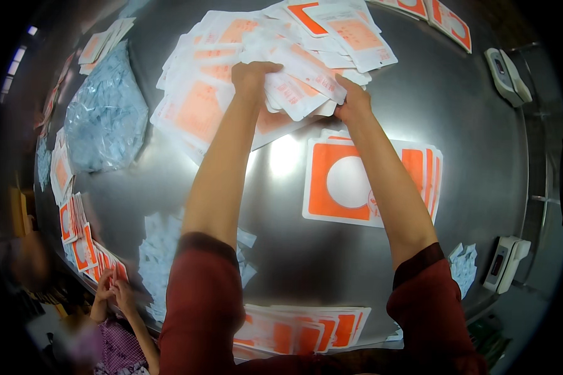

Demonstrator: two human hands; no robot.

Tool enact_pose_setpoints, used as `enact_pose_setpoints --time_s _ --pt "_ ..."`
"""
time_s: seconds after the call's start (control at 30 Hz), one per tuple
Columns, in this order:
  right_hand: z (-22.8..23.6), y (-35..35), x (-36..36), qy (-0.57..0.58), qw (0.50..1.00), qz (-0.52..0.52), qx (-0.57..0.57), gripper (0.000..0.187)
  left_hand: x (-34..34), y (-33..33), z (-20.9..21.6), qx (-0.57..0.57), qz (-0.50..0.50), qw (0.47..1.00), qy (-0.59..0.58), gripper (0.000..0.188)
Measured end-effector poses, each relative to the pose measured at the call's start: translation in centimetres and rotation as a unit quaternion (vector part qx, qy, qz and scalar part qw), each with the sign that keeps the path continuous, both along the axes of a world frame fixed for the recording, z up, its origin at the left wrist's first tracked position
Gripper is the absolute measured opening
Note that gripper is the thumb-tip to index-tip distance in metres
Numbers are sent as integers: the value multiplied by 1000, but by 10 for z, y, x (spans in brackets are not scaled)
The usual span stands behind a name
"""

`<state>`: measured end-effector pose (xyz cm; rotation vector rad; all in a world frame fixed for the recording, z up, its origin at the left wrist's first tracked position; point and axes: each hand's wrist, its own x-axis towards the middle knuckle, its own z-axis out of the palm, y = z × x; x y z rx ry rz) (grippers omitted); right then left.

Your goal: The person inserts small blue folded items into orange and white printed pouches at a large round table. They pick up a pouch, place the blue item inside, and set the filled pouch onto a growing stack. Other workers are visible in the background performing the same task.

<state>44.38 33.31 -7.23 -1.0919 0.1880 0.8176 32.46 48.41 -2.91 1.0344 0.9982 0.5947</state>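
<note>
Both my arms reach to the far side of a metal table. Between my hands is a loose bunch of flat white-and-orange pouches (297,97). My left hand (254,76) grips its left edge, thumb on top and the other fingers hidden. At the lower right corner, my right hand (355,100) is closed on the same bunch. Underneath and behind spreads a big heap of similar pouches (197,112), printed side up. Nearer me, below my right forearm, lies a fanned stack of orange pouches (338,181) with a white circle.
A clear bag of small pale-blue packets (106,115) sits at left; loose blue packets (159,250) lie beside my left sleeve. Orange pouches (313,328) line the near edge. Two white devices (507,78) stand along the right edge. A co-worker's hands (114,290) handle pouches at lower left.
</note>
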Motion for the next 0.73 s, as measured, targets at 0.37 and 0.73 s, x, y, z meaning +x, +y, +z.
enact_pose_setpoints --time_s 0.37,0.73 --pt "63 -4 -97 50 965 256 -28 69 -167 -35 109 144 86 983 -69 50" --pt "120 -77 -188 81 906 118 400 83 -345 -172 106 457 39 872 171 29"
